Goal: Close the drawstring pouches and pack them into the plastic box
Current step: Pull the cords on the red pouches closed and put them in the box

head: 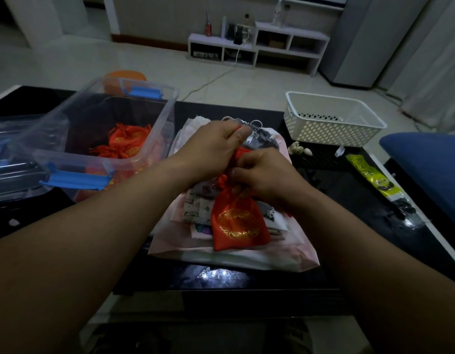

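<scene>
While the plastic box (73,157) at left holds red pouches (126,141), the left hand (211,144) pinches a red cord (238,127) at centre. Just right and nearer, the right hand (262,175) clamps curled fingers round the neck of the red pouch (236,226), which lies on a fabric pile (195,208).

The clear plastic box (75,159), red satin pouches (126,139) in it, stands left of my fabric pouch pile (195,208); white perforated basket (331,131) behind, right.
</scene>
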